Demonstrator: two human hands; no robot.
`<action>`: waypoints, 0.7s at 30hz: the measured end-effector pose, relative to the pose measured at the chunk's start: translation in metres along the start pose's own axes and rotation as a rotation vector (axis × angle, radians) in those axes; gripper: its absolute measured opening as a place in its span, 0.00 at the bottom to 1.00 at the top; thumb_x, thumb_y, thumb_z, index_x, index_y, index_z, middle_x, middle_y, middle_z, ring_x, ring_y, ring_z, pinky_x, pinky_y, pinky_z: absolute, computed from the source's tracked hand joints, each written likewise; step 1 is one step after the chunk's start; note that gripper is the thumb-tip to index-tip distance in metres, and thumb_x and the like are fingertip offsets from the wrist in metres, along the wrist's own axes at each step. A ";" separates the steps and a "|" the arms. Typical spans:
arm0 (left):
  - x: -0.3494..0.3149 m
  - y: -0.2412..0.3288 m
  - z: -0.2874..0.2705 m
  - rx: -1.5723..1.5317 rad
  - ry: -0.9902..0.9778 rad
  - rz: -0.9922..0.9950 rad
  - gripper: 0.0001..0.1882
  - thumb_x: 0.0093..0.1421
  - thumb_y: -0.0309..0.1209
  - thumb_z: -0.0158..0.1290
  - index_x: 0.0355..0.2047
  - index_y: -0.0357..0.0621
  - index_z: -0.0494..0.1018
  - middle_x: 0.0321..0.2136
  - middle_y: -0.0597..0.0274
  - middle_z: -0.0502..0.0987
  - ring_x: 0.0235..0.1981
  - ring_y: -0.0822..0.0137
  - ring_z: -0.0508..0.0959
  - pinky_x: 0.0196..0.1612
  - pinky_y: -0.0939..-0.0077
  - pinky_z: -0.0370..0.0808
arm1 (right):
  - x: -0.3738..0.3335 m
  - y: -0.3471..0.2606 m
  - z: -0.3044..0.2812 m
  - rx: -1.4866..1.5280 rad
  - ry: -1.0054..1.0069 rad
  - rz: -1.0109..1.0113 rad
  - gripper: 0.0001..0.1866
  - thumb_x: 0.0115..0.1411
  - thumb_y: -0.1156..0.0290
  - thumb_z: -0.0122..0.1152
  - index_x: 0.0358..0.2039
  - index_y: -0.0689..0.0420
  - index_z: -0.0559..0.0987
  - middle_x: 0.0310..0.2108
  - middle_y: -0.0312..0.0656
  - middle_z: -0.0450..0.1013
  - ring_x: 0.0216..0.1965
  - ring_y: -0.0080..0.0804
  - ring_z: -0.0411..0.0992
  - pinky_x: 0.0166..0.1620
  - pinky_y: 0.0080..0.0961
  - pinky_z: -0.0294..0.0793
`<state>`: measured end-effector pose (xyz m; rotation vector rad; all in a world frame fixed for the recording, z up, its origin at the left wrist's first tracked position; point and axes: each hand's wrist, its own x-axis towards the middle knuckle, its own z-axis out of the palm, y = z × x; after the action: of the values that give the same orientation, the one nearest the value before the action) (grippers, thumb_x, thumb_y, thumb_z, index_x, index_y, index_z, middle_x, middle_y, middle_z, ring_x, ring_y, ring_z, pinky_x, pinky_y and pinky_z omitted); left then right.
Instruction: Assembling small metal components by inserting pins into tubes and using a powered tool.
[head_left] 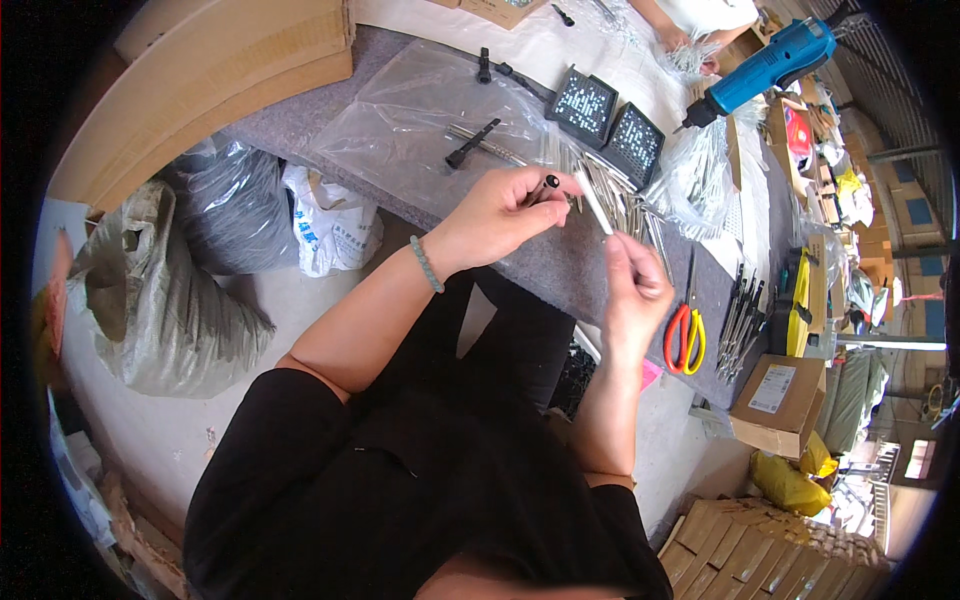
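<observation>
My left hand, a beaded bracelet on its wrist, is closed around a small black part with a round end. My right hand pinches the lower end of a slim pale metal tube. The tube's upper end is near my left fingertips; I cannot tell whether it touches them. Behind both hands lies a heap of metal tubes. Two black trays of small shiny parts stand just beyond. Left of them, a black fitting rests on a clear plastic sheet.
Scissors with red and yellow handles and several dark rods lie at right. A blue power screwdriver hangs at upper right. A cardboard box is at the table's right end. Sacks stand on the floor at left.
</observation>
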<state>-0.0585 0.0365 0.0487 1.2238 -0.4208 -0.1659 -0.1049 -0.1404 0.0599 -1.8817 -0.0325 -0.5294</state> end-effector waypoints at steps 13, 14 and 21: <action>0.001 0.007 -0.010 0.756 0.015 0.370 0.18 0.50 0.22 0.49 0.43 0.40 0.72 0.31 0.57 0.73 0.32 0.63 0.74 0.39 0.73 0.70 | -0.010 -0.018 -0.022 -0.247 -0.077 -0.164 0.07 0.52 0.75 0.65 0.32 0.60 0.81 0.21 0.39 0.73 0.21 0.21 0.68 0.25 0.18 0.65; 0.001 0.007 -0.010 0.852 0.011 0.425 0.18 0.49 0.22 0.50 0.43 0.40 0.72 0.31 0.56 0.73 0.33 0.60 0.74 0.40 0.69 0.70 | -0.009 -0.017 -0.023 -0.299 -0.080 -0.183 0.06 0.51 0.74 0.66 0.32 0.59 0.82 0.20 0.40 0.73 0.19 0.23 0.69 0.25 0.19 0.66; 0.002 0.008 0.001 1.176 -0.049 0.575 0.17 0.45 0.25 0.53 0.39 0.43 0.74 0.34 0.61 0.73 0.38 0.60 0.72 0.42 0.66 0.69 | -0.004 -0.027 -0.009 -0.526 -0.151 -0.236 0.06 0.51 0.70 0.66 0.31 0.54 0.82 0.22 0.45 0.76 0.22 0.34 0.75 0.27 0.24 0.72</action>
<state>-0.0576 0.0376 0.0569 2.1711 -0.9599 0.6406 -0.1194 -0.1376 0.0850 -2.4491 -0.2367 -0.5942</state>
